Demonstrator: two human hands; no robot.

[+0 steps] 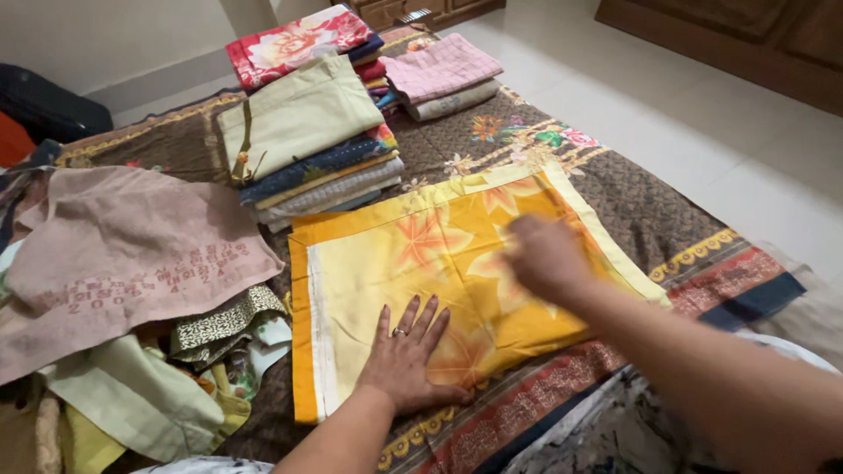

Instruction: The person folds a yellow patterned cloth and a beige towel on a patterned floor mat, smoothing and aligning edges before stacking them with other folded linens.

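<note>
Both forearms enter from the bottom edge, over a brown patterned bedspread (pixel 641 211) with floral print and a red-and-gold border.

Left hand (pixel 406 358), lower centre: flat, fingers spread, palm down on the yellow cloth (pixel 395 263), pinning its near part. Ring on one finger. Grips nothing.

Right hand (pixel 546 256), right of centre: motion-blurred, resting on or just over the same cloth. Can't tell how far open it is or whether it has pinched any fabric.

Yellow cloth: one piece, centre frame, lying flat on the bedspread. Roughly rectangular, thin woven fabric, orange leaf print, pale cream band along the far and right edges, orange strip on the left edge. Few wrinkles.

Around it:
- Folded stack (pixel 312 149), upper centre, just beyond the cloth's far edge. Pale green piece on top, several striped and printed layers below; exact count unclear.
- Red floral folded piece (pixel 294 42), behind that stack.
- Pink checked folded piece (pixel 443 66), upper centre-right, on a white folded one.
- Loose pinkish-beige cloth (pixel 123 254), left, spread out, crumpled, with printing on it.
- Unfolded heap (pixel 158 386), lower left: pale green, yellow and patterned pieces, jumbled.

White tiled floor (pixel 702 114), upper right.
</note>
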